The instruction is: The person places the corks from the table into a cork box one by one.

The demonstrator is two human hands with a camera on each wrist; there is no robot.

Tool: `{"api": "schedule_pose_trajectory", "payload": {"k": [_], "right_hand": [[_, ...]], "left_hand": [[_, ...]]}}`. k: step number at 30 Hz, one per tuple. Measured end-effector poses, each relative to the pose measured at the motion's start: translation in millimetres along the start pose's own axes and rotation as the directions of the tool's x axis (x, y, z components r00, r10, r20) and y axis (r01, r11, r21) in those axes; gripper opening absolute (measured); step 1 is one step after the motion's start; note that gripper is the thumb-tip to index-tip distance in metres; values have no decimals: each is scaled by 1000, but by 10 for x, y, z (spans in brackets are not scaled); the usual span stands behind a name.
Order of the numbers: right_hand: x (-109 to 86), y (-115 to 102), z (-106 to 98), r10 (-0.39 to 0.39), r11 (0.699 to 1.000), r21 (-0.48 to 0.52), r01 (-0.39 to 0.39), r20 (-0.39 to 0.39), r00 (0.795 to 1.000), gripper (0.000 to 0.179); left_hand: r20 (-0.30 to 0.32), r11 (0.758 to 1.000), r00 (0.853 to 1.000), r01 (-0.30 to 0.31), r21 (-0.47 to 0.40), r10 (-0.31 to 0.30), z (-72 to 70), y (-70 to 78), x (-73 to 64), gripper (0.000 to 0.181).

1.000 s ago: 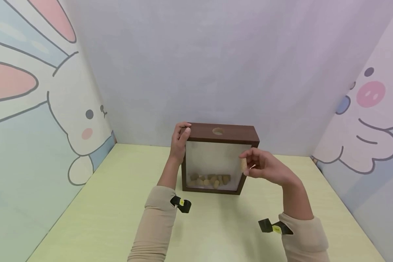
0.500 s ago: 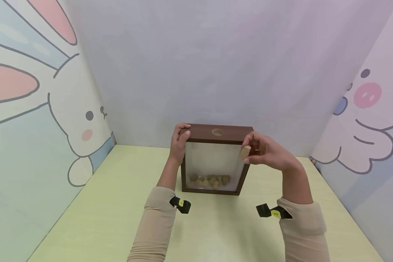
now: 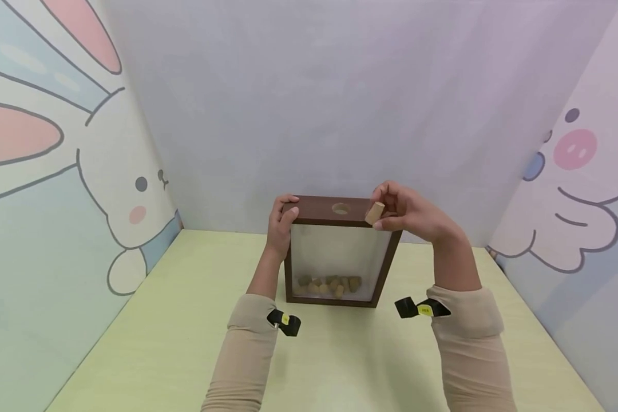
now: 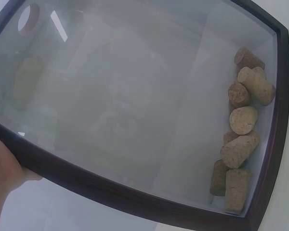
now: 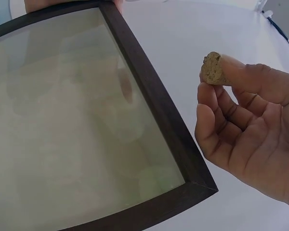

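Observation:
A dark brown wooden display box (image 3: 314, 209) with a clear front stands upright on the table, a round hole (image 3: 341, 209) in its top. My left hand (image 3: 282, 229) grips its upper left corner, thumb on the front side and fingers over the top. Between the thumb and fingers of my right hand (image 3: 414, 212) a light cork (image 3: 375, 213) is pinched, tilted, at the top right of the box and to the right of the hole. Its crumbly end faces the right wrist view. Several corks (image 4: 243, 120) lie piled along the bottom inside the box.
The pale yellow-green table (image 3: 195, 343) runs back to a grey-white curtain (image 3: 309, 103). Side panels carry a cartoon rabbit (image 3: 118, 194) on the left and a pig (image 3: 577, 171) on the right. Black wrist mounts (image 3: 422, 309) stick out at the cuffs.
My right hand has risen with the cork from in front of the box's right side to its top edge, moving slightly left at the end. The left hand keeps its grip.

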State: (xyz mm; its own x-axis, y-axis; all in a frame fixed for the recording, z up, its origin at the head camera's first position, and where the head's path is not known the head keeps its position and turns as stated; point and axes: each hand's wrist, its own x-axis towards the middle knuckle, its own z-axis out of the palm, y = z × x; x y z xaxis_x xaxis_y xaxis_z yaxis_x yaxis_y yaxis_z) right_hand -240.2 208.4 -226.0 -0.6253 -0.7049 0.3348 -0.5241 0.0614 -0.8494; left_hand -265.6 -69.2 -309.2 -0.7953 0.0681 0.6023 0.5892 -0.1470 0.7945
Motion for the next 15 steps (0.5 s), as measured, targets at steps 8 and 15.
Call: {"api": "schedule_pose_trajectory", "payload": {"k": [8,15], "right_hand": [[210,-28,-81,144,989,-28,-146,-62,988,28],[413,-8,-128,138,990,-13,-138,9,990,22]], "left_hand": [[12,1000,1000,6,-8,-6,-3,-3,0,41],[14,1000,1000,0,-16,0,-4,-1,7,41]]}}
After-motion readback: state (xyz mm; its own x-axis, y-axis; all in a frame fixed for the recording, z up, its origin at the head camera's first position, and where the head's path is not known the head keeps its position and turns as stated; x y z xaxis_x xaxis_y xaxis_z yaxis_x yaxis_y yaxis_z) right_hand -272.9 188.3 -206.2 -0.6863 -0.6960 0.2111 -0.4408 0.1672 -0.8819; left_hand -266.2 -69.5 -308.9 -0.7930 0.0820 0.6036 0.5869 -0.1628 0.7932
